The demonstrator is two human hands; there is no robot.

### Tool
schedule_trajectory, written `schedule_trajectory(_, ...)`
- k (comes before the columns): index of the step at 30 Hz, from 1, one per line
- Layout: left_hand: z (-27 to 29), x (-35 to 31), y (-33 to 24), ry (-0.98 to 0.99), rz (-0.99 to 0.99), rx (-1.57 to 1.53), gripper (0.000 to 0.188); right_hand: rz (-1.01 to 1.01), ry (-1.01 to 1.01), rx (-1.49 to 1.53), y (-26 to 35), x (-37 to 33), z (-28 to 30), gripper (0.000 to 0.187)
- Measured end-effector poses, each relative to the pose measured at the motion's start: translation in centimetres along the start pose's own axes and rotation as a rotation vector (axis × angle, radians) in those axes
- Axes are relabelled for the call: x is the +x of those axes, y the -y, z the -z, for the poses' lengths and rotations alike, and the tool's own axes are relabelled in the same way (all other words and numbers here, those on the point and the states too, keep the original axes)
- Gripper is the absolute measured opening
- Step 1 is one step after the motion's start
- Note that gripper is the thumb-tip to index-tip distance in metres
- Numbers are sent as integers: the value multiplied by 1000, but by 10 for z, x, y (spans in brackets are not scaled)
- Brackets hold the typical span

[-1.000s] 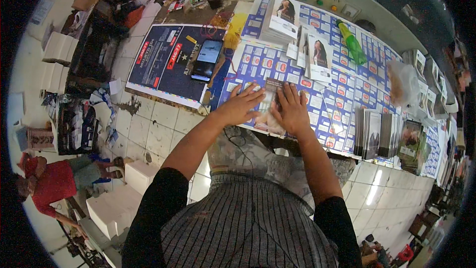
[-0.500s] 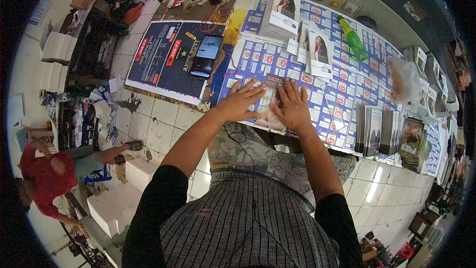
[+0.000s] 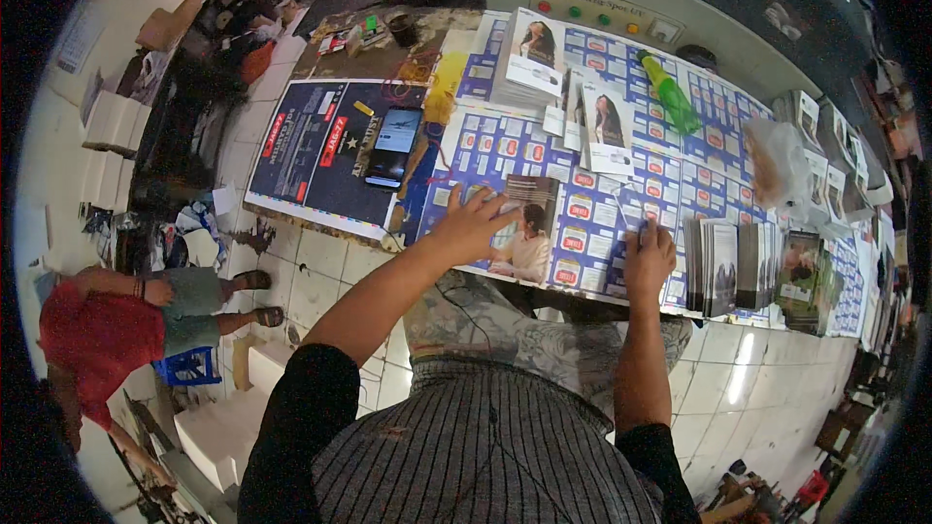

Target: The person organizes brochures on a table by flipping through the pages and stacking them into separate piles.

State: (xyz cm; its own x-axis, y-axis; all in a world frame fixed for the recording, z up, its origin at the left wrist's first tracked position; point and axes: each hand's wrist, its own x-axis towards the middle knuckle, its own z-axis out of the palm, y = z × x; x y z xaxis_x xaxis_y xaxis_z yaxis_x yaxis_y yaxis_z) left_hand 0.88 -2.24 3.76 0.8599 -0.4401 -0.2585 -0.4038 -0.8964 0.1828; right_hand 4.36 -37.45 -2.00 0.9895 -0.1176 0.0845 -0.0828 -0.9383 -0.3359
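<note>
My left hand [image 3: 471, 226] lies with spread fingers on the left edge of a leaflet [image 3: 529, 238], which carries a photo of a person in a light top. The leaflet rests on blue printed sheets [image 3: 485, 150] covering the table. To its right, my right hand [image 3: 649, 262] is closed near the table's front edge, fingers bent down around something small that I cannot make out. Just right of that hand stands a row of folded leaflets [image 3: 716, 267] on edge. Beyond both hands lie loose white leaflets [image 3: 607, 126] with a portrait.
A tall leaflet stack [image 3: 531, 63], a green bottle [image 3: 670, 97] and a clear plastic bag [image 3: 777, 165] occupy the far side. At left, a phone [image 3: 395, 147] lies on a dark printed sheet [image 3: 325, 150]. A person in a red shirt [image 3: 107, 340] is at far left.
My right hand has left the leaflet and moved right, closing near the standing row. My left hand stays on the leaflet. The person in red has shifted, and the whole view has tilted slightly.
</note>
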Motion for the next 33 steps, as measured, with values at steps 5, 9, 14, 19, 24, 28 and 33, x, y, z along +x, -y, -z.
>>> schedule_trajectory(5, 3, 12, -6, 86, 39, 59, 86, 74, 17, 284, 23, -7, 6, 64)
schedule_trajectory(9, -2, 8, -5, 90, 77, 86, 88, 468, 284, 219, 77, -42, 21, 59)
schedule_trajectory(14, 3, 6, -9, 79, 74, 76, 89, 448, 170, -75, 86, -16, 10, 51)
schedule_trajectory(19, 1, 11, -11, 97, 69, 69, 87, 479, -15, -46, 91, 39, -9, 53)
schedule_trajectory(24, 0, 10, -10, 121, 90, 41, 89, 433, 35, -33, 103, 45, -7, 48)
schedule_trajectory(28, -1, 15, -10, 125, 95, 42, 92, 461, -29, -57, 99, 48, -14, 45)
schedule_trajectory(33, 1, 12, -11, 144, 119, 59, 91, 512, 59, -71, 92, 34, -2, 49)
